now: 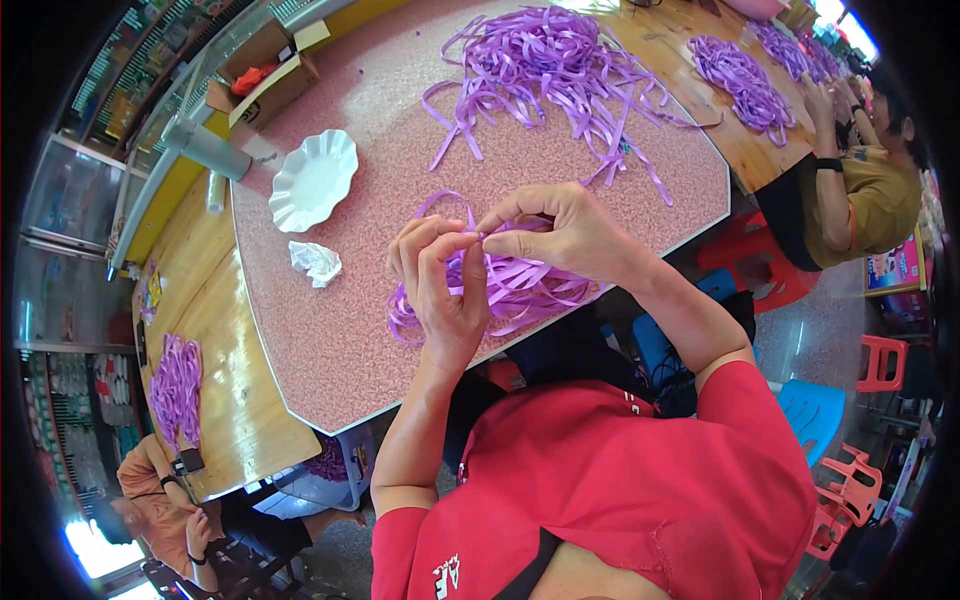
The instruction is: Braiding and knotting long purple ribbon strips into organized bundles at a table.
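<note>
My left hand and my right hand meet fingertip to fingertip over the near part of the pink speckled table. Both are closed in a pinch on a purple ribbon, though the bit between the fingertips is mostly hidden. Under and behind the hands lies a loose pile of purple ribbons, partly covered by them. One ribbon loop sticks up just beyond my left hand. Farther off, a larger heap of purple ribbons spreads over the table's far side, with loose ends trailing toward me.
Left of my hands are a white scalloped plate and a crumpled white tissue. Beyond them stand a grey cylinder and an open cardboard box. People sit at wooden tables on both sides, near more purple ribbons.
</note>
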Demonstrator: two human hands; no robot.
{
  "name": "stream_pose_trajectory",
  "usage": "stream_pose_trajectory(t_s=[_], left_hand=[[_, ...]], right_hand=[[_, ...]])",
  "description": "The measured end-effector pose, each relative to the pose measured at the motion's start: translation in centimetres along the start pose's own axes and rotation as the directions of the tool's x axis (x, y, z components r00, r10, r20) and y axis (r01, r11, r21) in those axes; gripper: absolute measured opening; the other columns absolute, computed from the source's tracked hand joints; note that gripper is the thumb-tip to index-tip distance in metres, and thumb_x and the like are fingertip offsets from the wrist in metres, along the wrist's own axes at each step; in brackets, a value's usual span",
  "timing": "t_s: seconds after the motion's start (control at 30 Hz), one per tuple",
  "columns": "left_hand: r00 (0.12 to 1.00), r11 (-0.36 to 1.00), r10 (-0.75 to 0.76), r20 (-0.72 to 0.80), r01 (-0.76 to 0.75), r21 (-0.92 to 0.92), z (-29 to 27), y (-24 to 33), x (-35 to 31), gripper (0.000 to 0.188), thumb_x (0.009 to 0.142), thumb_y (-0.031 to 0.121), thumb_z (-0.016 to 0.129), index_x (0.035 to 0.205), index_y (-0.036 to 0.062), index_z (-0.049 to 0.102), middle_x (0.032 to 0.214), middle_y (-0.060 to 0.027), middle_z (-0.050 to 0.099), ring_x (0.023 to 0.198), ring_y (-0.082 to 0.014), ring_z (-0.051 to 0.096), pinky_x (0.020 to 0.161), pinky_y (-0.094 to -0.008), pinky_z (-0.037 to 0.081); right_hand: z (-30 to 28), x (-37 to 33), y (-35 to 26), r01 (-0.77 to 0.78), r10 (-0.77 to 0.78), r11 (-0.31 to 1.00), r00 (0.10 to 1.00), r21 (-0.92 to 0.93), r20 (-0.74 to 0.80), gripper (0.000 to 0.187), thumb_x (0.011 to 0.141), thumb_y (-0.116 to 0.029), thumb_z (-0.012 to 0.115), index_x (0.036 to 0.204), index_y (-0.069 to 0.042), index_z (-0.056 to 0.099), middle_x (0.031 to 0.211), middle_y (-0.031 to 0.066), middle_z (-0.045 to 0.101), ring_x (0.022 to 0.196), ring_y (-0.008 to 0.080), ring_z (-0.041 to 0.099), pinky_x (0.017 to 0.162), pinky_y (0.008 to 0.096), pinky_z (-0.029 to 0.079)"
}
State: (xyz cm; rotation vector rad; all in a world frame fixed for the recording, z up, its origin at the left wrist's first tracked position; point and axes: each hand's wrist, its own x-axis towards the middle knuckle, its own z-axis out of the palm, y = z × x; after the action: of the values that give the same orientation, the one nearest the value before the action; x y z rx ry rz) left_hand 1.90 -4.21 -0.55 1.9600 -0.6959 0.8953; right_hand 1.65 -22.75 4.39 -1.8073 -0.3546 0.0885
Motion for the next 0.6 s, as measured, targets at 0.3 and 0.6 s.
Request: stream_pose_trajectory(t_s=[0.3, 0.6], left_hand=[[0.994, 0.995, -0.053, 0.092, 0.060, -0.077, -0.9, 0.6, 1.4, 0.035, 0.082, 0.004, 0.072, 0.114, 0.0077, 0.059, 0.110, -0.0109, 0.061, 0.113, -0.0322, 0.055, 0.103, -0.0468, 0.036], [0.821, 0.928, 0.202, 0.533, -0.334, 0.163, -3.4, 0.5, 3.2, 0.016, 0.081, 0.010, 0.073, 0.091, 0.0092, 0.060, 0.083, -0.0054, 0.058, 0.103, -0.0217, 0.062, 0.111, -0.0522, 0.029]], right_hand=[[-0.6, -0.5, 0.9, 0.107, -0.109, 0.993, 0.993, -0.048, -0.038, 0.012, 0.089, -0.007, 0.073, 0.098, 0.000, 0.073, 0.082, 0.0005, 0.061, 0.074, 0.0062, 0.054, 0.063, 0.0246, 0.042], [-1.2, -0.9, -0.4, 0.234, -0.218, 0.955, 0.970, -0.182, 0.107, 0.013, 0.084, -0.009, 0.073, 0.091, 0.002, 0.072, 0.082, 0.0153, 0.066, 0.077, 0.0278, 0.066, 0.070, 0.0367, 0.050]])
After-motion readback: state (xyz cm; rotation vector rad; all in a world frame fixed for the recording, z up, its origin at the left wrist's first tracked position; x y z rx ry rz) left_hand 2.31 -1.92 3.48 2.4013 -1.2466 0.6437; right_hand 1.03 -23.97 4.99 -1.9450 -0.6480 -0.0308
